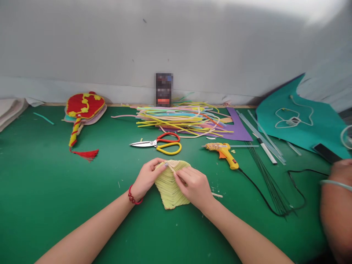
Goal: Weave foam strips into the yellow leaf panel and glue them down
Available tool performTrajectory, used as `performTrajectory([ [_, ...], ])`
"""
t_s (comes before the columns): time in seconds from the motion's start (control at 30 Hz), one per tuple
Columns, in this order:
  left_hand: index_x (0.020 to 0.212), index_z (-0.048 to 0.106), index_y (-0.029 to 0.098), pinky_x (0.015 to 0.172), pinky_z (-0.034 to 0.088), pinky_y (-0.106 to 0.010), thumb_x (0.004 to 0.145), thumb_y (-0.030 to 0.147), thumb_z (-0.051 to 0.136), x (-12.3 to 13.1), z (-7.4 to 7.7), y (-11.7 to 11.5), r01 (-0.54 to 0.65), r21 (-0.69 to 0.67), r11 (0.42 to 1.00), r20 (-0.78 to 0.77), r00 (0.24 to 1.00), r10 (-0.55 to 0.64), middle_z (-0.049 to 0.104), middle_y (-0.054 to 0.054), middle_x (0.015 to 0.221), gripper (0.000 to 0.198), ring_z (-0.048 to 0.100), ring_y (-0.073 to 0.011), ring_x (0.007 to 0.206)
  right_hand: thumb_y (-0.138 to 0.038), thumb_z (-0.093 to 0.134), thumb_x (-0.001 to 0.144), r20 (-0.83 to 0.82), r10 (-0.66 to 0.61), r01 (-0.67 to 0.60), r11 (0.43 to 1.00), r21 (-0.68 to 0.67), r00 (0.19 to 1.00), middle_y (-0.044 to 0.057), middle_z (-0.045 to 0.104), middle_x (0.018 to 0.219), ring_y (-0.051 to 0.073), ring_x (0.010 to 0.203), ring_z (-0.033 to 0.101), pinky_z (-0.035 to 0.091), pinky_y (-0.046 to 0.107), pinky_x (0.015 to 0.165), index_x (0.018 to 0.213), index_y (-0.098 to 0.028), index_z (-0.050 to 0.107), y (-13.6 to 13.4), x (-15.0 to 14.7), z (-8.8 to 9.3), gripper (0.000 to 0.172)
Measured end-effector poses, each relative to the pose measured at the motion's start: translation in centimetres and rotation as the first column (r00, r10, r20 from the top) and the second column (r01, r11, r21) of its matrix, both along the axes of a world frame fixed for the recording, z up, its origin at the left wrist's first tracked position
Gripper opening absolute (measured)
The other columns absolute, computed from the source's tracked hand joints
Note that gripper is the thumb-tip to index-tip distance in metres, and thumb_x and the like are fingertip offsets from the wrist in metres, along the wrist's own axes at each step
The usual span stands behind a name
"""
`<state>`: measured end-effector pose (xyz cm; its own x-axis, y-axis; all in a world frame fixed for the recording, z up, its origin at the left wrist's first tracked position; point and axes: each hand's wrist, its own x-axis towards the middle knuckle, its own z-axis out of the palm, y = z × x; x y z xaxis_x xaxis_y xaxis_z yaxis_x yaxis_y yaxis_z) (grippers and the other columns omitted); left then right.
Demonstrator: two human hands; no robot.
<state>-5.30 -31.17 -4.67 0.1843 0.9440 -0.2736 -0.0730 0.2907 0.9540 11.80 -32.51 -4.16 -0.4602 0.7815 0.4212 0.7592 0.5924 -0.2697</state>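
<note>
A yellow-green leaf-shaped panel [172, 196] of pipe cleaners laid in slanting rows lies on the table, its upper part cream. My left hand [150, 176] grips its upper left edge, the thumb on top. My right hand [194, 183] covers the right side and pinches a cream pipe cleaner [171, 168] against the upper part. A pale end [217, 195] sticks out beyond my right wrist. Just behind the panel lie scissors [144, 143] with one red and one yellow handle. The yellow hot glue gun [227, 154] rests to the right, a clear glue stick in its back.
Behind are a heap of coloured pipe cleaners [176, 119], purple sheet [242, 130] and upright phone [164, 90]. A red fan with tassel [85, 106] lies left. Right are glue sticks [264, 130], a marker [266, 151], dark wires [266, 176], a teal sheet [324, 121] and another person's arm [337, 209].
</note>
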Motion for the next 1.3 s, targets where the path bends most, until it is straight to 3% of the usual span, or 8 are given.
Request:
performTrajectory([
  [0.27, 0.086, 0.059, 0.015, 0.058, 0.044, -0.022, 0.072, 0.046, 0.062, 0.1, -0.1, -0.1, -0.018, -0.005, 1.0, -0.001, 1.0, 0.018, 0.065, -0.001, 0.072, 0.033, 0.058, -0.013, 0.063, -0.019, 0.042, 0.088, 0.005, 0.001, -0.001, 1.0, 0.023, 1.0, 0.0, 0.051, 0.054, 0.011, 0.056, 0.045, 0.033, 0.025, 0.058, 0.058, -0.019, 0.049, 0.0, -0.1, 0.0, 0.031],
  [0.7, 0.081, 0.065, 0.015, 0.063, 0.046, -0.024, 0.062, 0.04, 0.071, 0.7, 0.4, 0.0, -0.108, 0.024, 0.994, -0.079, 0.991, 0.11, 0.068, -0.005, 0.084, 0.032, 0.06, -0.0172, 0.072, -0.019, 0.044, 0.087, -0.023, 0.004, -0.002, 0.997, 0.082, 1.0, -0.001, 0.05, 0.053, 0.011, 0.055, 0.044, 0.033, 0.024, 0.058, 0.056, -0.019, 0.048, 0.1, -0.2, -0.1, 0.031],
  [0.8, 0.078, 0.065, 0.015, 0.061, 0.046, -0.023, 0.063, 0.04, 0.07, 0.8, 0.4, 0.0, -0.142, 0.014, 0.99, -0.058, 0.988, 0.143, 0.067, -0.003, 0.078, 0.03, 0.059, -0.0157, 0.069, -0.021, 0.044, 0.088, -0.045, 0.001, 0.002, 0.998, 0.063, 0.999, 0.0, 0.053, 0.056, 0.012, 0.059, 0.048, 0.033, 0.025, 0.059, 0.059, -0.019, 0.05, 0.0, -0.1, -0.1, 0.029],
  [0.97, 0.075, 0.063, 0.015, 0.059, 0.046, -0.022, 0.062, 0.04, 0.072, 1.1, 0.2, -0.2, -0.204, -0.016, 0.979, 0.007, 0.979, 0.204, 0.064, -0.001, 0.072, 0.029, 0.058, -0.0137, 0.064, -0.03, 0.047, 0.088, -0.216, -0.097, 0.086, 0.995, -0.059, 0.972, 0.0, 0.056, 0.065, 0.011, 0.059, 0.052, 0.039, 0.025, 0.06, 0.084, -0.017, 0.055, -0.2, -0.4, -0.3, 0.016],
  [1.13, 0.075, 0.062, 0.014, 0.059, 0.047, -0.023, 0.061, 0.039, 0.073, 1.3, 0.0, -0.2, -0.254, -0.029, 0.967, 0.018, 0.967, 0.254, 0.063, -0.001, 0.07, 0.03, 0.058, -0.0136, 0.063, -0.032, 0.049, 0.087, -0.353, -0.177, 0.108, 0.973, -0.206, 0.919, 0.002, 0.054, 0.079, 0.009, 0.058, 0.053, 0.045, 0.021, 0.055, 0.087, -0.018, 0.053, -0.3, -1.2, -0.4, 0.015],
  [1.3, 0.075, 0.063, 0.014, 0.059, 0.046, -0.022, 0.062, 0.039, 0.073, 1.4, -0.3, -0.3, -0.275, -0.023, 0.961, 0.029, 0.961, 0.276, 0.063, -0.001, 0.071, 0.03, 0.057, -0.0128, 0.063, -0.028, 0.048, 0.087, -0.369, -0.179, 0.115, 0.975, -0.189, 0.912, 0.005, 0.055, 0.086, 0.01, 0.062, 0.056, 0.047, 0.021, 0.054, 0.087, -0.019, 0.056, -0.5, -1.8, -0.3, 0.012],
])
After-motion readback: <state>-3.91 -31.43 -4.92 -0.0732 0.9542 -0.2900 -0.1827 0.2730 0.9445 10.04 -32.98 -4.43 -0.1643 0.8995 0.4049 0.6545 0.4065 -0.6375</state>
